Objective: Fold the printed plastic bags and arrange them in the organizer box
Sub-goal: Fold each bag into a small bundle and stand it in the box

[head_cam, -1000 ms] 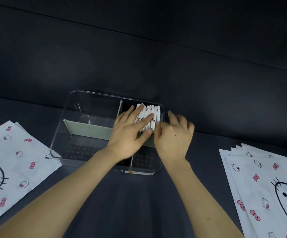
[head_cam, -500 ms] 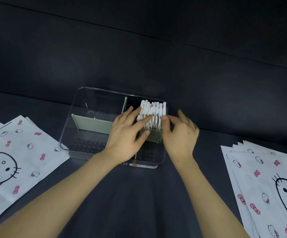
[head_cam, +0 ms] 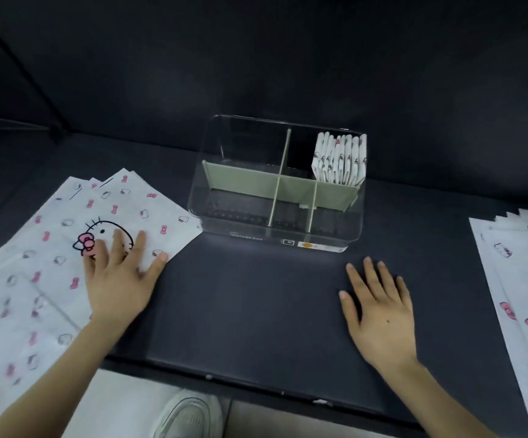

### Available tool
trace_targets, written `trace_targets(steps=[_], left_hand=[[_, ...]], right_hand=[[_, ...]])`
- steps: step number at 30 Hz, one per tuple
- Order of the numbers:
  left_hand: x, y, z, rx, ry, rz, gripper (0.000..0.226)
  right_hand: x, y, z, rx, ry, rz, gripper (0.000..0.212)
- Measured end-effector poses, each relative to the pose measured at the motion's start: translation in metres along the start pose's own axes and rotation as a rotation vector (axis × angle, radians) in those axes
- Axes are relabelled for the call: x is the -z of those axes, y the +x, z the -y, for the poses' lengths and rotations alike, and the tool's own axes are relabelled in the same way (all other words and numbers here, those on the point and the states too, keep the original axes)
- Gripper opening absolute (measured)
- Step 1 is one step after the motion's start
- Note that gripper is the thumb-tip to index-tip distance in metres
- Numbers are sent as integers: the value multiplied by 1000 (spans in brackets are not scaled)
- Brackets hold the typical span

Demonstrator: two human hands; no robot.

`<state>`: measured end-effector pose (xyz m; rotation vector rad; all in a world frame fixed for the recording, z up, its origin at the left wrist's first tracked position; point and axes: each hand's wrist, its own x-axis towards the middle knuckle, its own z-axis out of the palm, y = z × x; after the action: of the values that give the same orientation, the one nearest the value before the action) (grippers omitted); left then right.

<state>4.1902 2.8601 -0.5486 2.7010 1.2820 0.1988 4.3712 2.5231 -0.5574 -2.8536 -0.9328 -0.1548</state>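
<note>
left hand (head_cam: 115, 279) lies flat, fingers spread on the top sheet of the left bag pile (head_cam: 51, 248), probably to slide one over for folding; right hand (head_cam: 379, 311) rests empty, fingers straight, on the dark table (head_cam: 250, 305) (folding spot, I'd guess); folded bags (head_cam: 340, 161) stand upright in the organizer box (head_cam: 275, 238)'s back-right compartment.

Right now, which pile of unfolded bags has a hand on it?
The left pile: the left hand rests flat on it. The right hand is over the dark mat, apart from the right pile.
</note>
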Motion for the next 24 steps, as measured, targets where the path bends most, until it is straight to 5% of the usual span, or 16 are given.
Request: trace_targets(steps=[9, 15, 19, 24], left_hand=[[-1, -2, 7, -40, -124, -29, 61], [60, -31, -32, 128, -699, -142, 35], [97, -55, -79, -228, -804, -127, 17], [79, -73, -149, -830, -781, -57, 32]], right_hand=[[-2, 1, 1, -1, -4, -43, 65], [2, 0, -4, 9, 126, -66, 53], [34, -4, -5, -156, 532, -76, 46], [103, -9, -22, -446, 1207, -100, 45]])
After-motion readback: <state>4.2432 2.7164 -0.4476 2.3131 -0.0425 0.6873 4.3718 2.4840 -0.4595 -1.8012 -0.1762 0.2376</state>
